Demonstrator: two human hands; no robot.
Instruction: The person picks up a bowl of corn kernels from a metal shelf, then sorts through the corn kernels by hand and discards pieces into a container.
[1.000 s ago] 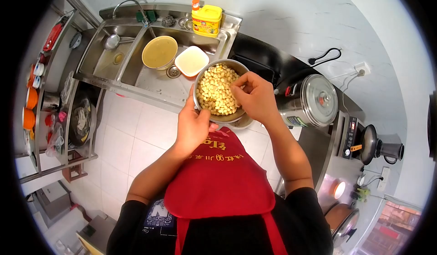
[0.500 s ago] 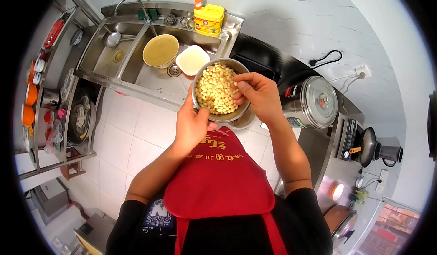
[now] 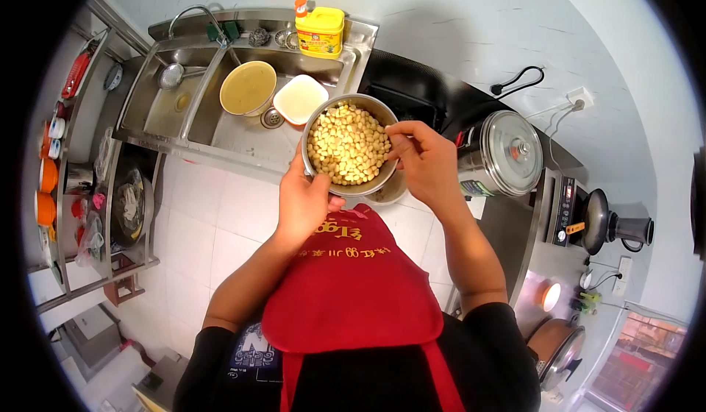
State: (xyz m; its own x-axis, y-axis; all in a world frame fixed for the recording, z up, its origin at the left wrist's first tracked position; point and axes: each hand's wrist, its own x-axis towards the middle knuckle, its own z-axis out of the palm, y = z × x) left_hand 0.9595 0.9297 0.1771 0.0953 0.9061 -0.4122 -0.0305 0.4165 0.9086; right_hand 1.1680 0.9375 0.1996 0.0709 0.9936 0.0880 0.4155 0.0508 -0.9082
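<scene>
A round metal bowl [image 3: 312,163] full of pale yellow beans [image 3: 347,143], possibly soybeans, is held up in front of the red apron. My left hand [image 3: 303,202] grips its left side, with the thumb near the lower rim. At the right rim is my right hand [image 3: 425,158], its thumb and fingers drawn together at the edge of the beans. Whether a bean sits between those fingertips or they pinch the rim, I cannot tell. Partly hidden under the bowl, another round container [image 3: 391,191] shows at the lower right.
Ahead on the left, a double steel sink [image 3: 239,136] holds a yellowish basin [image 3: 248,88] and a white square container [image 3: 300,100]. A yellow jug [image 3: 321,33] stands behind it. To the right are a lidded steel pot [image 3: 507,153] and an induction cooker [image 3: 562,210]. Shelves [image 3: 62,221] line the left.
My right hand has moved right, from over the beans to the bowl's right rim. The left hand keeps its grip. The whole view has shifted slightly.
</scene>
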